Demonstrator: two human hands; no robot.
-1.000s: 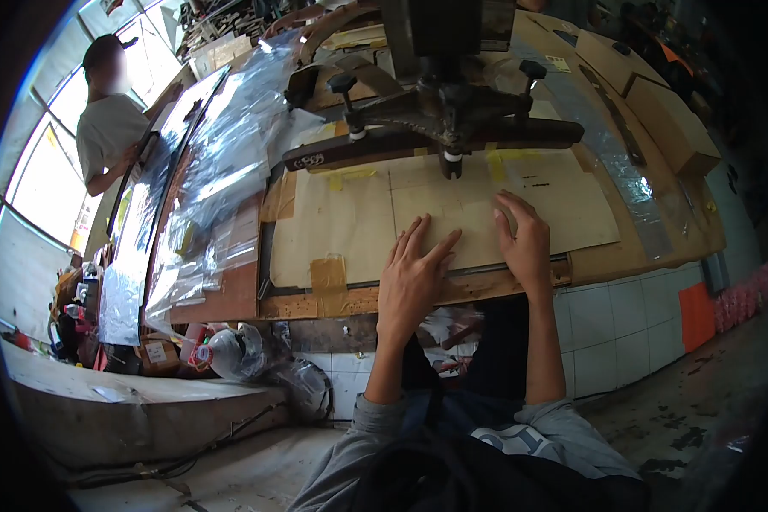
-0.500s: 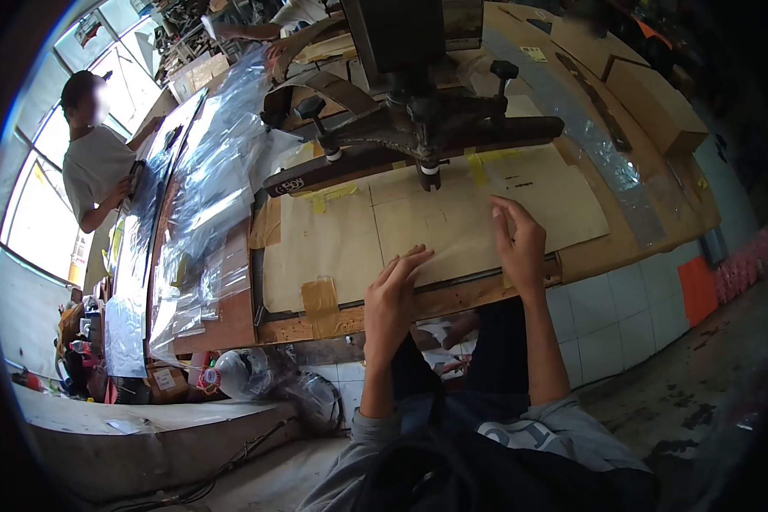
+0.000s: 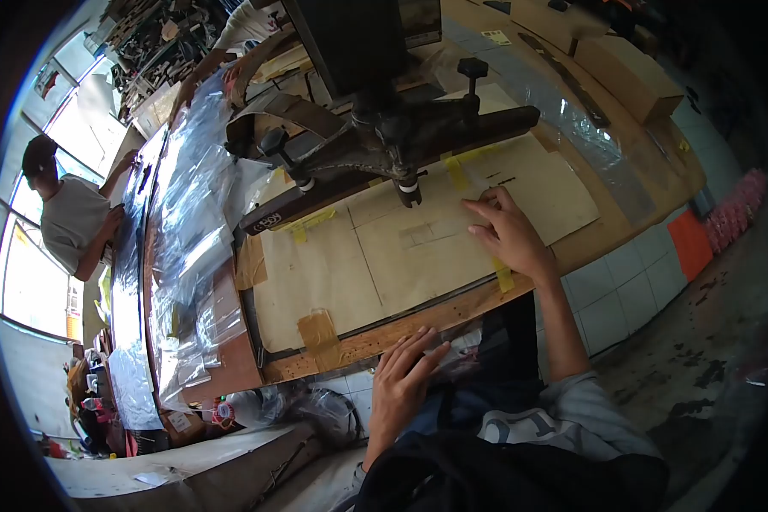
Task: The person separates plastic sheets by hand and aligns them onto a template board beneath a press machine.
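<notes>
My right hand [image 3: 510,235] hovers over the right half of the pale board [image 3: 324,282], thumb and index finger apart, with nothing visible between them. Just left of its fingertips, a faint clear rectangular outline [image 3: 433,233] shows on the board. My left hand [image 3: 405,380] is near the table's front edge, its fingers loosely spread and holding nothing visible. Above the board stands a dark metal machine head [image 3: 384,128] with a crossbar and a small forked tip [image 3: 409,198]. Yellow tape [image 3: 456,173] and brown tape [image 3: 320,337] stick to the board.
Clear plastic sheets [image 3: 192,205] cover the table's left side. Cardboard boxes [image 3: 627,77] and a long dark strip [image 3: 563,78] lie at the right. A person [image 3: 72,209] stands at the far left; another person's arm [image 3: 200,75] reaches in at the back.
My left hand has drawn back from the board to the front edge. My right hand has tilted leftward, its thumb and index finger farther apart. The view has shifted and turned.
</notes>
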